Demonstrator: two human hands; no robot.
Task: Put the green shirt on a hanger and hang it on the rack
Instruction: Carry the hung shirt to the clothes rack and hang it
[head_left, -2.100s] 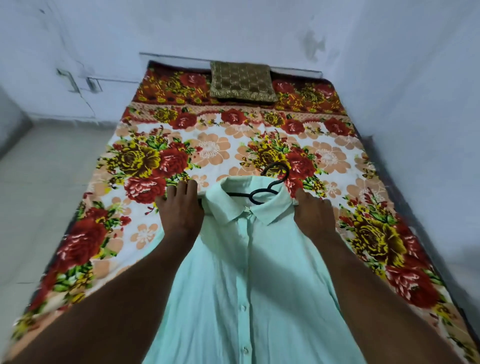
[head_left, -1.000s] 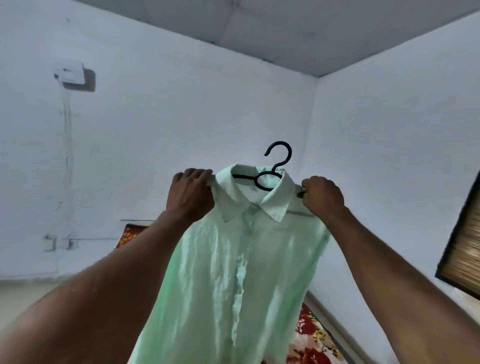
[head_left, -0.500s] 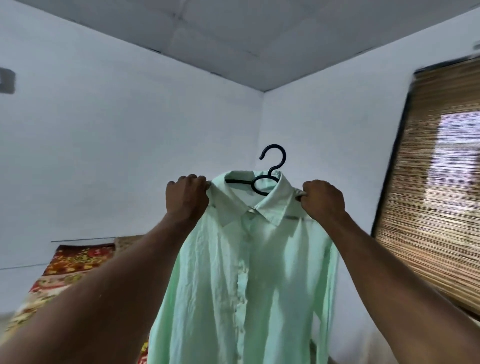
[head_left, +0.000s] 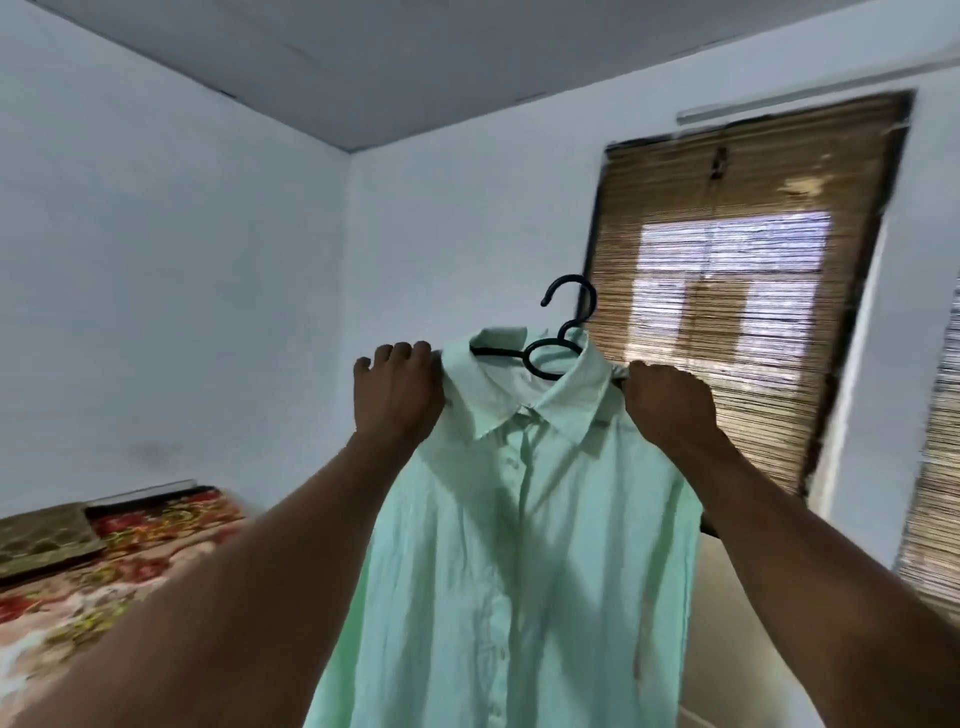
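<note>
Hanging in mid-air at the centre of the view, the green shirt is carried on a black hanger, with its buttoned front turned toward the camera and the collar uppermost. The hanger's hook is seen upright above the collar, its open end turned to the left. The lower part of the shirt is cut off by the bottom edge of the view.

Both arms are stretched forward and upward. The left hand is seen from the back, with its fingers curled over the shirt's shoulder just beside the collar. The right hand is closed into a fist on the other shoulder, and a dark end of the hanger is just visible at its knuckles. The two hands are set level, one at each side of the collar.

The shirt's side edges are draped loosely below the hands and nothing is touched by them. Open air is seen around the hook. Behind it, the left edge of a brown slatted blind is lined up with the hook, and a second blind is partly shown at the far right. A white wall is spread behind the left hand. A flowered bed with a dark pillow is seen low at the left, well apart from the shirt.
</note>
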